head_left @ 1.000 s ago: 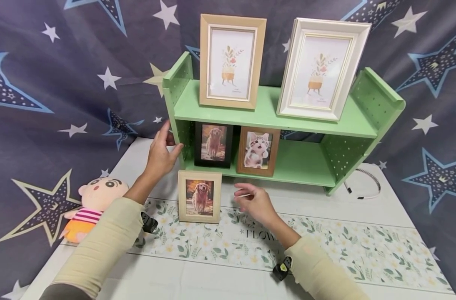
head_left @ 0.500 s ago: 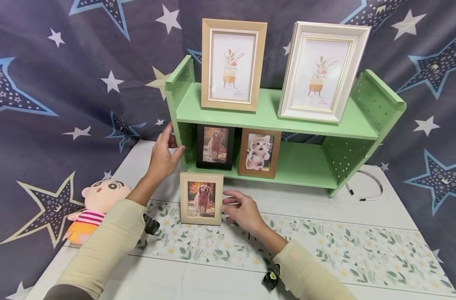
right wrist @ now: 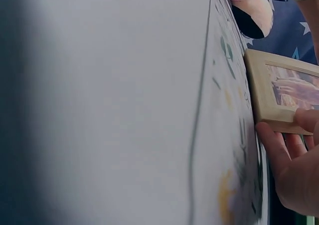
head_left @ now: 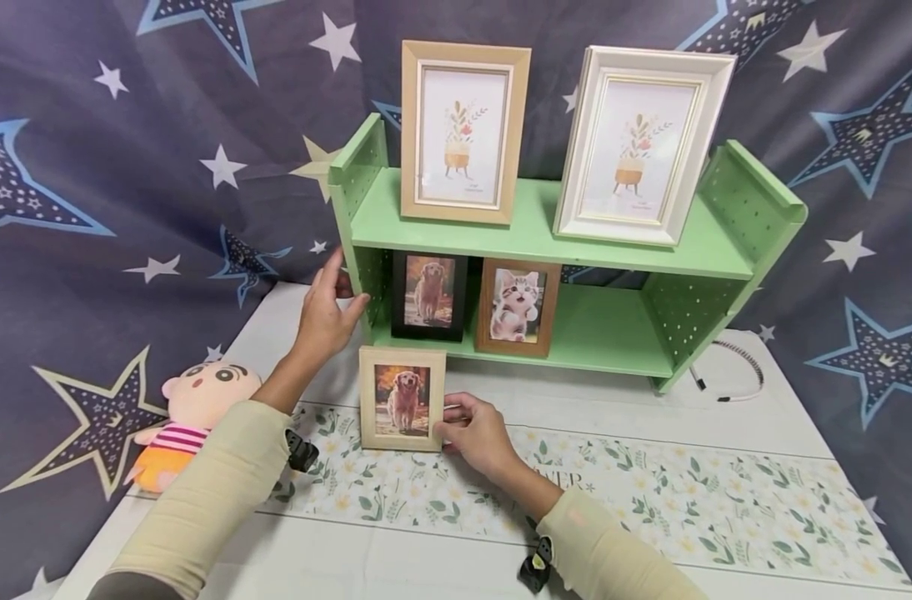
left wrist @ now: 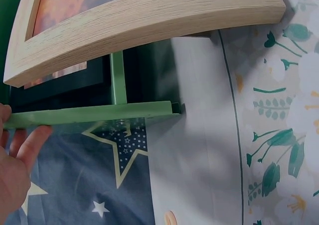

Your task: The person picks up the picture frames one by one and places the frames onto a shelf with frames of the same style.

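Note:
A light wooden picture frame (head_left: 403,400) with a golden dog photo stands upright on the table, before the green shelf (head_left: 576,358). My right hand (head_left: 478,435) pinches its right edge. The right wrist view shows the thumb on the front of the picture frame (right wrist: 269,112) and the fingers at its side. My left hand (head_left: 324,312) holds the shelf's left side panel; in the left wrist view, thumb and fingers (left wrist: 35,142) lie on opposite faces of the panel (left wrist: 94,112). On the lower shelf stand a black picture frame (head_left: 429,333) and a brown one (head_left: 516,343).
A beige picture frame (head_left: 463,212) and a white one (head_left: 617,233) stand on the top shelf. A plush doll (head_left: 193,417) sits left, behind the left forearm. A headband (head_left: 756,371) lies right of the shelf. A floral runner (head_left: 651,500) crosses the table.
My right hand has moved left to the light wooden picture frame and now pinches its right edge. The left hand stays at the shelf's side. The picture frames have not visibly moved.

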Demonstrator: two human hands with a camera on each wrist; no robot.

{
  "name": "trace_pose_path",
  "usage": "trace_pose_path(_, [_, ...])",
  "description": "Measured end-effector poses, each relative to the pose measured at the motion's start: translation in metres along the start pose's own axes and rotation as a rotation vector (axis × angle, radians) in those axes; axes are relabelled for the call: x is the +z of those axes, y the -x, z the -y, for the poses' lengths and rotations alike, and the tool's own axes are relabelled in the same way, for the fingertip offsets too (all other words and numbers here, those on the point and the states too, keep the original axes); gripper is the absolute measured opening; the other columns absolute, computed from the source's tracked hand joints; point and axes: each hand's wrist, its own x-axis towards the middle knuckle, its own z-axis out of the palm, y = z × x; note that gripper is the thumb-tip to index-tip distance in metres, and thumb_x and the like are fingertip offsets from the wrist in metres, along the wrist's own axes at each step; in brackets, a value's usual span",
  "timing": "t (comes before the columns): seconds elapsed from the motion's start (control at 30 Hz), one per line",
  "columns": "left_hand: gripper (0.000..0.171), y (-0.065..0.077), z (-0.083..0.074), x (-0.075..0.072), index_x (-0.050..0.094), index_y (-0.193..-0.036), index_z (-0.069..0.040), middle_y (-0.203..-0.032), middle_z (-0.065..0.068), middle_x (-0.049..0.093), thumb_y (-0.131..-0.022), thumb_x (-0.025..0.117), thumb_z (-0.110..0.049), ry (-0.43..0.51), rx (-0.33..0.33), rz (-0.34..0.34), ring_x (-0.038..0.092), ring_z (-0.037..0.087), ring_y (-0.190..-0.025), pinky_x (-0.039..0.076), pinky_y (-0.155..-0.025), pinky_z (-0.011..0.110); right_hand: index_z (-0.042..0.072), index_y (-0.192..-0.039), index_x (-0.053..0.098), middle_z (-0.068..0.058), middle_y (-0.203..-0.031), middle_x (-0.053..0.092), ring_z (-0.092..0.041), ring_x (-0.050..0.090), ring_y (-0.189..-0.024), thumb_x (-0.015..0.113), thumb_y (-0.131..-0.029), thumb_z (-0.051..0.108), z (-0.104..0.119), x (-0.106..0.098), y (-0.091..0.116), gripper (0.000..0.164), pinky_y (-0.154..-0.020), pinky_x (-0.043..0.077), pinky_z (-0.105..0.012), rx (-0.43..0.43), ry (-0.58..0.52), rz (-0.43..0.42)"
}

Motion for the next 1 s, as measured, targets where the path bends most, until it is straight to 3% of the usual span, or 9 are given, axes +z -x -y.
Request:
trace_pose_path(0.8, [0.082, -0.0001, -0.0002, 0.0021, 0.025, -0.163, -0.016, -0.113, 0.025, 0.057, -0.094, 0.069, -0.003, 0.011, -0.008, 0.01, 0.062, 0.041, -0.103, 0.051, -0.096, 0.055, 0.008, -0.123, 0.072, -0.014, -0.105, 0.072, -0.013, 0.072, -0.082, 0.077, -0.089, 0.005, -0.0055, -0.0009, 0.0023, 0.034, -0.064, 0.064, -0.036, 0.032, -0.07, -0.022])
trace_pose_path(1.0, [0.082, -0.0004, -0.0013, 0.0018, 0.025, -0.163, -0.013, -0.114, 0.026, 0.056, -0.094, 0.069, -0.003, 0.017, -0.026, 0.002, 0.062, 0.044, -0.104, 0.05, -0.098, 0.056, 0.007, -0.125, 0.072, -0.015, -0.105, 0.073, -0.014, 0.073, -0.083, 0.076, -0.09, 0.005, -0.0061, -0.0067, 0.004, 0.035, -0.064, 0.065, -0.039, 0.007, -0.083, 0.012])
